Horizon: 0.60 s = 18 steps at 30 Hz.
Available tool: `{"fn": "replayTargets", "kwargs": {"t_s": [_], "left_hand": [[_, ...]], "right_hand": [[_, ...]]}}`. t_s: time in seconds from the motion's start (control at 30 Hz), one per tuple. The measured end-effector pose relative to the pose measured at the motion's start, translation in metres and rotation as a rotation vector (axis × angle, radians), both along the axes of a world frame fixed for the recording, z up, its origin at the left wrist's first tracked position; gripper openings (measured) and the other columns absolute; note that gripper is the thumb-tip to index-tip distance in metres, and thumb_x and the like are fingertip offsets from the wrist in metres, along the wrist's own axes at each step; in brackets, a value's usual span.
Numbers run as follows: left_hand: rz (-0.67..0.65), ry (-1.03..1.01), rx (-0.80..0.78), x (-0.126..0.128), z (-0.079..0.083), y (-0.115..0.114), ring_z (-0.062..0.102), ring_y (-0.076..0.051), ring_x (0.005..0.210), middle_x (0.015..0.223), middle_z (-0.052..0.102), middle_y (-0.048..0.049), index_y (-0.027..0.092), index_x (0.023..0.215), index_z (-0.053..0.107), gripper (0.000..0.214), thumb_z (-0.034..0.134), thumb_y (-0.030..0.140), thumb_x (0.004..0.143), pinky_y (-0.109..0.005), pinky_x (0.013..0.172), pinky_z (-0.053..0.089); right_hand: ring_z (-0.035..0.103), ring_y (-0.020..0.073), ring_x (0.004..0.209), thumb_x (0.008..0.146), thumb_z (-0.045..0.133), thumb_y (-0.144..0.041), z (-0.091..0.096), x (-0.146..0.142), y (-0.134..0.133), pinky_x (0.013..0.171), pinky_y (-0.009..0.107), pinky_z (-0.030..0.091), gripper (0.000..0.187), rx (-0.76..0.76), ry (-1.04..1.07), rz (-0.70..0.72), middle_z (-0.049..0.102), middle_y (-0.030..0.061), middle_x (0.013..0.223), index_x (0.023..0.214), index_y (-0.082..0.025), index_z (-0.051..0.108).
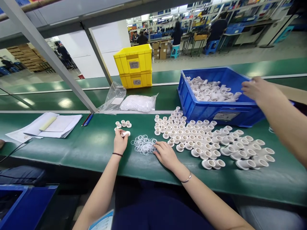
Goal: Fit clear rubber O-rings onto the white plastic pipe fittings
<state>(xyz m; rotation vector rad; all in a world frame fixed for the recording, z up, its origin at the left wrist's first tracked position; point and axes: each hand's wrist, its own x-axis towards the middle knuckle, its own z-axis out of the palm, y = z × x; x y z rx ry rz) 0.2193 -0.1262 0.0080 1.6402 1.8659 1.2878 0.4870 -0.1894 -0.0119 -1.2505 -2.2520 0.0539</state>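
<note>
My left hand (120, 142) is closed on a white flanged plastic bushing (125, 134), held sideways just above the green table. Beyond it stands a small group of similar bushings (123, 123), partly behind my fingers. My right hand (167, 155) rests at the right edge of a loose pile of thin translucent rings (144, 144). Its fingertips touch the rings, with the thumb apart from the fingers. To the right of that hand, many white bushings (192, 138) stand upright on their flanges in close rows.
A co-worker's hand (257, 89) reaches over a blue bin (218, 111) of loose bushings. Stacked yellow crates (136, 67) and a bag of white material (138, 103) are behind. Papers (59, 126) and pens (87, 119) lie left. A metal post (55, 60) slants across the left side.
</note>
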Motion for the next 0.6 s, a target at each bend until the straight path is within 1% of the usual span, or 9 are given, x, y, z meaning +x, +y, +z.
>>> {"fn": "replayTargets", "kwargs": {"t_s": [0.07, 0.1, 0.17, 0.2, 0.27, 0.33, 0.4, 0.5, 0.6], "left_hand": [[-0.078, -0.348, 0.019, 0.009, 0.004, -0.015, 0.058, -0.016, 0.085, 0.097, 0.056, -0.0044, 0.02, 0.114, 0.038, 0.046, 0.064, 0.026, 0.076, -0.032, 0.078, 0.047], [-0.148, -0.537, -0.005, 0.014, 0.007, -0.024, 0.057, -0.014, 0.085, 0.099, 0.054, -0.0038, 0.021, 0.117, 0.037, 0.051, 0.066, 0.026, 0.075, -0.031, 0.078, 0.048], [-0.289, -0.869, -0.088, 0.026, 0.011, -0.042, 0.056, -0.012, 0.084, 0.102, 0.052, -0.0028, 0.023, 0.119, 0.041, 0.054, 0.069, 0.024, 0.073, -0.028, 0.079, 0.048], [-0.338, -0.988, -0.13, 0.031, 0.014, -0.051, 0.056, -0.01, 0.084, 0.103, 0.052, -0.0023, 0.023, 0.118, 0.044, 0.054, 0.07, 0.022, 0.071, -0.027, 0.08, 0.048], [-0.379, -1.131, -0.199, 0.041, 0.016, -0.067, 0.055, -0.009, 0.085, 0.101, 0.053, -0.0015, 0.022, 0.114, 0.05, 0.051, 0.073, 0.018, 0.068, -0.023, 0.08, 0.047], [-0.377, -1.189, -0.261, 0.05, 0.017, -0.079, 0.054, -0.009, 0.086, 0.099, 0.054, -0.0008, 0.021, 0.11, 0.054, 0.049, 0.074, 0.015, 0.066, -0.021, 0.08, 0.046], [-0.383, -1.177, -0.332, 0.058, 0.016, -0.088, 0.054, -0.009, 0.086, 0.098, 0.055, -0.001, 0.02, 0.108, 0.055, 0.046, 0.075, 0.016, 0.067, -0.021, 0.079, 0.045], [-0.421, -1.062, -0.416, 0.068, 0.013, -0.096, 0.054, -0.009, 0.08, 0.098, 0.056, -0.0026, 0.018, 0.11, 0.054, 0.043, 0.073, 0.023, 0.071, -0.021, 0.073, 0.044], [-0.483, -0.911, -0.448, 0.074, 0.008, -0.099, 0.053, -0.01, 0.076, 0.098, 0.057, -0.0049, 0.017, 0.115, 0.05, 0.043, 0.066, 0.032, 0.079, -0.022, 0.069, 0.042]], "right_hand": [[0.052, 0.0249, 0.105, 0.09, 0.054, -0.027, -0.001, 0.0, 0.001, 0.086, 0.04, 0.047, 0.025, 0.007, 0.011, 0.004, 0.06, 0.0107, 0.116, 0.111, -0.016, 0.06], [0.052, 0.0246, 0.105, 0.09, 0.053, -0.028, -0.002, 0.0, 0.002, 0.086, 0.04, 0.047, 0.024, 0.01, 0.021, 0.005, 0.06, 0.0106, 0.115, 0.111, -0.017, 0.061], [0.052, 0.0241, 0.105, 0.091, 0.052, -0.029, -0.002, 0.001, 0.002, 0.085, 0.039, 0.047, 0.025, 0.017, 0.044, 0.008, 0.06, 0.0108, 0.115, 0.111, -0.017, 0.061], [0.052, 0.024, 0.105, 0.091, 0.052, -0.03, -0.002, 0.001, 0.002, 0.085, 0.039, 0.047, 0.025, 0.02, 0.055, 0.012, 0.06, 0.0109, 0.115, 0.111, -0.017, 0.061], [0.052, 0.0241, 0.106, 0.091, 0.052, -0.031, 0.0, 0.001, 0.002, 0.086, 0.04, 0.047, 0.026, 0.027, 0.077, 0.019, 0.06, 0.0112, 0.116, 0.111, -0.017, 0.061], [0.051, 0.0243, 0.108, 0.092, 0.051, -0.032, 0.001, 0.001, 0.001, 0.088, 0.04, 0.046, 0.027, 0.037, 0.099, 0.026, 0.059, 0.0115, 0.117, 0.111, -0.017, 0.061], [0.051, 0.0245, 0.108, 0.092, 0.05, -0.033, 0.003, 0.001, 0.001, 0.088, 0.041, 0.045, 0.027, 0.051, 0.12, 0.03, 0.059, 0.0117, 0.118, 0.111, -0.018, 0.061], [0.051, 0.0246, 0.109, 0.092, 0.05, -0.032, 0.004, 0.002, 0.001, 0.09, 0.041, 0.044, 0.027, 0.077, 0.163, 0.037, 0.059, 0.0119, 0.119, 0.112, -0.017, 0.061], [0.051, 0.0236, 0.11, 0.092, 0.05, -0.029, 0.004, 0.003, 0.0, 0.092, 0.042, 0.044, 0.028, 0.102, 0.217, 0.059, 0.059, 0.0116, 0.12, 0.115, -0.017, 0.059]]}}
